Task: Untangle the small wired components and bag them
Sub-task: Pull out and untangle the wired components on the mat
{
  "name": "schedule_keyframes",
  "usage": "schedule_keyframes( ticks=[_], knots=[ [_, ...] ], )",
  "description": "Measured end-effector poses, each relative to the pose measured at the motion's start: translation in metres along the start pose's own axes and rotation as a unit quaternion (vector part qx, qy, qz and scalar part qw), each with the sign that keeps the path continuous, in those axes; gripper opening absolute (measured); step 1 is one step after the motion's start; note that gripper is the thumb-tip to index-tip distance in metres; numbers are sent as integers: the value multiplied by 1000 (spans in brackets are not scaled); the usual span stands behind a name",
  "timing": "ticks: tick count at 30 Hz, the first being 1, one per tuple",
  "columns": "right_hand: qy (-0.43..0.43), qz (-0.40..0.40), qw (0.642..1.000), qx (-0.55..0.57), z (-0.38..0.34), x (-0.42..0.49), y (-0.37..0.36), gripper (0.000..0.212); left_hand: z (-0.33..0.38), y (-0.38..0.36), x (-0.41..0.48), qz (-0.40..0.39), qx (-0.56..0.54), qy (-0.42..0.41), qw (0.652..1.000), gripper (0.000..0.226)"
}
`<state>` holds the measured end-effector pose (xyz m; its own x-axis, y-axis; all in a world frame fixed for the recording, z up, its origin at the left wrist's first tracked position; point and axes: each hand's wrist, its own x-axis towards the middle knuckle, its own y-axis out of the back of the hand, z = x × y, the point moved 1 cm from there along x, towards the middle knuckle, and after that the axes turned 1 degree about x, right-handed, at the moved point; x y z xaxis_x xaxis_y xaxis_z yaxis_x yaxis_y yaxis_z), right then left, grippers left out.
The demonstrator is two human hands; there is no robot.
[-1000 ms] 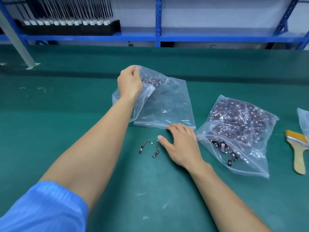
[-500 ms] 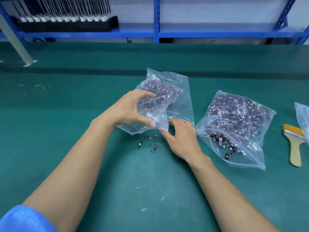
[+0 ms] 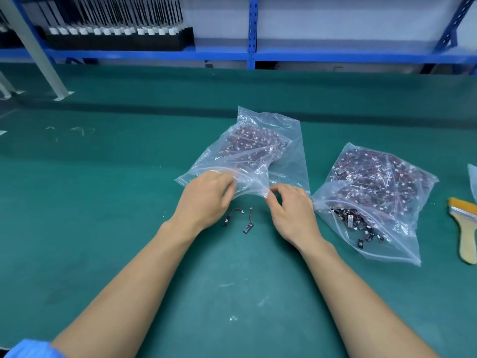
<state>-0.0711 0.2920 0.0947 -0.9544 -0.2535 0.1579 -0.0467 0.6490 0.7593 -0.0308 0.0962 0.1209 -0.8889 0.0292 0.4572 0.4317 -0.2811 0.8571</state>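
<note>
both hands work at the near edge of the centre bag [image 3: 260, 161], a clear zip type lying on the green bench [image 3: 103, 202], mouth toward us. left hand [image 3: 206, 200]: fingers [image 3: 228, 188] curled into the plastic at the mouth, gripping it. right hand [image 3: 291, 213]: thumb + forefinger pinch the bag's near corner, the rest loosely bent. we see a dark-red mass of wired parts packed in the bag's far half. two loose wired components [image 3: 231, 217] lie on the bench btwn the hands, just below the bag edge, apart from each other, touched by neither hand. to the right sits a second bag [image 3: 374, 192], fuller, mouth open w/ parts near its lip. a brush [image 3: 464, 228] lies beyond it at the right edge. blue rack [image 3: 253, 55] at the back.
</note>
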Motion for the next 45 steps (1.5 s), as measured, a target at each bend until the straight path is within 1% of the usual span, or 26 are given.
schedule_keyframes(
  ticks=[2, 3, 4, 5, 6, 8, 9, 11, 13, 14, 15, 17, 18, 20, 22, 24, 25, 27, 28, 31, 34, 36, 38, 39, 42, 45],
  knots=[
    [-4, 0, 1000, 2, 0, 0, -1, 34, -2, -7, 17, -76, 37, 34, 996, 26],
    [-5, 1, 1000, 2, 0, 0, -1, 35, -2, -11, 25, -98, 33, 35, 994, 26],
    [-5, 1, 1000, 1, 0, -1, -1, 37, -1, -14, 31, -111, 10, 26, 993, 35],
    [-4, 0, 1000, 0, 0, 0, -1, 38, 1, -18, 39, -116, -18, 6, 993, 51],
    [-5, -2, 1000, 1, 0, 0, -1, 39, 4, -22, 47, -121, -21, -18, 992, 67],
    [-7, -5, 1000, 8, 1, -1, 0, 42, 10, -32, 62, -142, 41, -39, 988, 86],
    [-9, -5, 1000, 15, 2, -1, 0, 45, 11, -38, 70, -149, 69, -37, 986, 86],
    [-24, -8, 999, 37, 2, -2, 1, 59, 11, -46, 80, -149, 97, -26, 984, 78],
    [-37, -10, 998, 57, 0, -3, 1, 75, 11, -53, 87, -154, 110, -5, 982, 75],
    [-38, -8, 997, 62, 0, -3, 1, 79, 11, -56, 89, -155, 105, 8, 982, 73],
    [-36, -6, 997, 64, 0, -3, 0, 83, 13, -56, 93, -149, 87, 26, 985, 66],
    [-30, -5, 998, 62, 1, -3, 0, 87, 19, -58, 101, -136, 59, 61, 987, 39],
    [-29, -4, 998, 61, 1, -4, 0, 89, 23, -59, 105, -121, 75, 65, 988, 33],
    [-26, -1, 998, 63, 2, -5, 0, 91, 30, -62, 111, -118, 88, 77, 986, 30],
    [-18, 7, 997, 72, 2, -6, 0, 88, 35, -63, 116, -125, 53, 97, 986, 16],
    [-2, 16, 996, 88, 2, -6, 0, 78, 37, -65, 121, -126, 47, 101, 986, 16],
    [9, 15, 996, 90, 1, -5, 0, 72, 37, -66, 123, -121, 58, 93, 987, 21],
    [33, 9, 998, 60, 1, -5, 0, 64, 37, -64, 125, -126, 57, 85, 987, 27],
    [42, 6, 998, 39, 1, -4, 0, 62, 36, -63, 124, -134, 44, 86, 986, 24],
    [48, 3, 999, 6, 1, -1, 0, 66, 36, -61, 116, -155, 23, 99, 983, 8],
    [49, -6, 999, 8, -1, -2, 0, 69, 32, -63, 107, -184, 72, 81, 977, 13],
    [49, -12, 999, 4, -1, -2, 0, 69, 28, -64, 100, -167, 128, 67, 975, 16],
    [44, -15, 999, 1, 0, -2, 1, 69, 25, -64, 93, -127, 163, 57, 977, 28],
    [41, -18, 999, 2, -1, -3, 1, 70, 24, -63, 91, -108, 176, 47, 977, 30],
    [36, -27, 999, 3, -2, -5, 1, 70, 22, -59, 88, -89, 193, 47, 976, 21],
    [43, -28, 999, -2, -2, -5, 2, 73, 20, -55, 86, -106, 174, 43, 978, 14]
  ],
)
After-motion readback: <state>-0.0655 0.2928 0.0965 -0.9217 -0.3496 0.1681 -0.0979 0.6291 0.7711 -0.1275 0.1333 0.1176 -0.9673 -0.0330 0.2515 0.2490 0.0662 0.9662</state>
